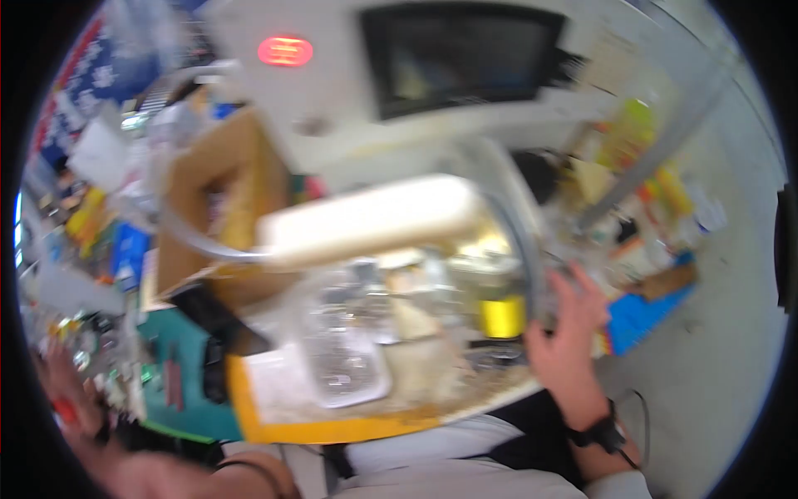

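The whole picture is smeared by motion. My right hand (573, 328) is at the right end of the worktop, fingers apart, beside a grey curved edge (532, 249); I see nothing held in it. Just left of it stands a yellow spool-like cylinder (503, 318). At the far left rim, my left hand (71, 395) reaches over a cluttered area with its fingers stretched out. A small orange-red spot shows at its palm, too blurred to name. A white tray (378, 387) of small shiny pieces lies between the hands, nearer the worktop's front edge.
A long white lamp head (374, 220) on a bent arm hangs over the worktop. Behind it are a cardboard box (187, 249) and a dark screen (461, 62). A green mat (166, 341) lies left, a blue object (644, 320) right. A grey pole (657, 158) slants at the right.
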The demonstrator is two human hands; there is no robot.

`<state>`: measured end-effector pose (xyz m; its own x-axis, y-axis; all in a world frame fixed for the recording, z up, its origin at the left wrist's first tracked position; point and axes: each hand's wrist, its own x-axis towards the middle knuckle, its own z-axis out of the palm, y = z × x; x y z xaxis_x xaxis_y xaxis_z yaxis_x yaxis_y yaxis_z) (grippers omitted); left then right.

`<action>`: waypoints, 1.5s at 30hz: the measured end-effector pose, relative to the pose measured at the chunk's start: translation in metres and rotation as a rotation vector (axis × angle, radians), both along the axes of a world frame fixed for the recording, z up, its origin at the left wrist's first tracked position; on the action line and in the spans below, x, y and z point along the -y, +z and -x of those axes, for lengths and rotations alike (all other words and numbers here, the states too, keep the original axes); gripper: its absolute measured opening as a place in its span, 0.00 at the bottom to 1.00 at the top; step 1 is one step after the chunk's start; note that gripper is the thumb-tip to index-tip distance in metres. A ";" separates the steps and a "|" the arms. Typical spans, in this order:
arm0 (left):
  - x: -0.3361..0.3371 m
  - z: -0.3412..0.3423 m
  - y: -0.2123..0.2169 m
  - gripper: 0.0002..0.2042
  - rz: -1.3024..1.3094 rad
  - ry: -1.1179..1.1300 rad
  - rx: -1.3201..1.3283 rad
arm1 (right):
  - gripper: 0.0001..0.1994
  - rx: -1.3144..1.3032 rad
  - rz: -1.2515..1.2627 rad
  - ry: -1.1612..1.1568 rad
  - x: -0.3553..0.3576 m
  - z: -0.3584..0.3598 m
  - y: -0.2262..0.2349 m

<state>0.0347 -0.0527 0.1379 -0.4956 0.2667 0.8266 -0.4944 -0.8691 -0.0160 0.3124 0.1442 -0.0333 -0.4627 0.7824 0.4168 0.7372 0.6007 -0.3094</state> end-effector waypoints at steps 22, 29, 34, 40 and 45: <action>-0.001 0.020 -0.058 0.32 0.783 -0.182 0.181 | 0.33 0.018 0.075 -0.099 0.011 0.009 0.013; -0.001 0.019 -0.065 0.32 0.739 -0.227 0.157 | 0.34 0.025 0.091 -0.108 0.014 0.008 0.016; 0.004 0.011 -0.075 0.33 0.670 -0.250 0.170 | 0.33 0.022 0.099 -0.095 0.014 0.006 0.016; -0.001 -0.001 -0.061 0.43 0.845 0.123 0.103 | 0.33 0.034 0.026 -0.152 0.016 -0.011 0.009; 0.019 0.000 -0.022 0.24 0.509 0.682 -0.255 | 0.31 -0.003 0.002 -0.039 0.004 0.010 0.001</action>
